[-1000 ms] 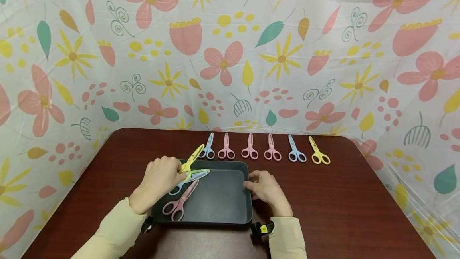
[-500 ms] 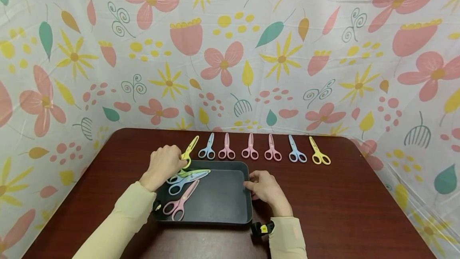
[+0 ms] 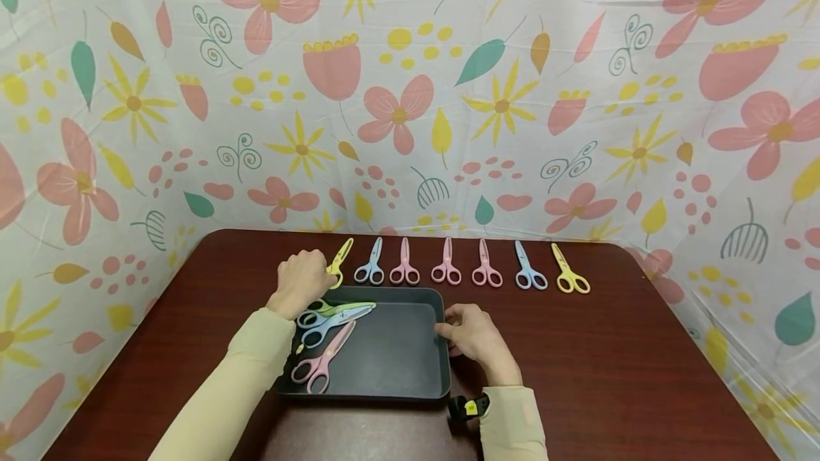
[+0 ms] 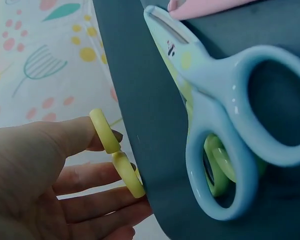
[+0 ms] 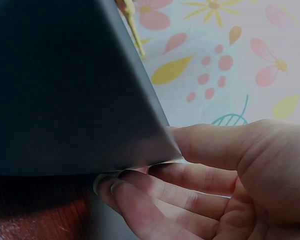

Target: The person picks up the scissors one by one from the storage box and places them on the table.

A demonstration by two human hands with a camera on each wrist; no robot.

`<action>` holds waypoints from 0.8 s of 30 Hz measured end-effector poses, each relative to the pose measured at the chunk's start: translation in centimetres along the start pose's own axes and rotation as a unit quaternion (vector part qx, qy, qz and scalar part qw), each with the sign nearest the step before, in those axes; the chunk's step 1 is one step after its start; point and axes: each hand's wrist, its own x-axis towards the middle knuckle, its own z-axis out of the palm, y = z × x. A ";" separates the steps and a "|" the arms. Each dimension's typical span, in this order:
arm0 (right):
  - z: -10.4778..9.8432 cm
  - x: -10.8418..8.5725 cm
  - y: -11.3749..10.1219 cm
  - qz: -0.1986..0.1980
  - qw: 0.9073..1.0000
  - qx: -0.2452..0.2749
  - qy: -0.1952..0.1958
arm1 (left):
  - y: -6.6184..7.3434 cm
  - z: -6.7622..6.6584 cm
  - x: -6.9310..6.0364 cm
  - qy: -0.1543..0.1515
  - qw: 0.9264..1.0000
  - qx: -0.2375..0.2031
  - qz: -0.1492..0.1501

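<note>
My left hand [image 3: 302,282] pinches a pair of yellow scissors [image 3: 342,253] by the handle loops, just past the tray's far left corner. Its blades point away, at the left end of a row of scissors. In the left wrist view, thumb and fingers sit either side of the yellow loops [image 4: 127,175]. My right hand [image 3: 475,336] grips the right wall of a dark grey tray [image 3: 400,354], thumb on the rim and fingers outside and under it. Inside the tray's left part lie light blue scissors [image 3: 342,316] over green scissors [image 3: 359,305], with pink scissors [image 3: 332,348] nearer me.
Along the table's far edge lie blue scissors [image 3: 374,252], several pink scissors [image 3: 447,255], another blue pair [image 3: 522,257] and yellow scissors [image 3: 560,259]. Behind the dark red table [image 3: 608,375] hangs a flower-patterned cloth [image 3: 410,148].
My left hand has carried the yellow scissors from above the tray's left side away from me, to the left end of the row. My right hand and the tray have stayed put.
</note>
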 end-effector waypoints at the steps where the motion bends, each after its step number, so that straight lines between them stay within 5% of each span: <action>1: 0.0 0.0 0.0 -0.001 1.000 -0.002 0.000 | 0.0 0.0 0.2 -0.005 1.000 0.001 -0.004; 14: 0.0 0.1 0.0 0.004 1.000 -0.001 0.001 | 0.3 1.5 2.8 -0.041 0.998 0.029 -0.038; 24: -0.1 0.0 0.1 -0.002 1.000 -0.002 -0.002 | 0.6 2.0 3.4 -0.047 0.997 0.028 -0.052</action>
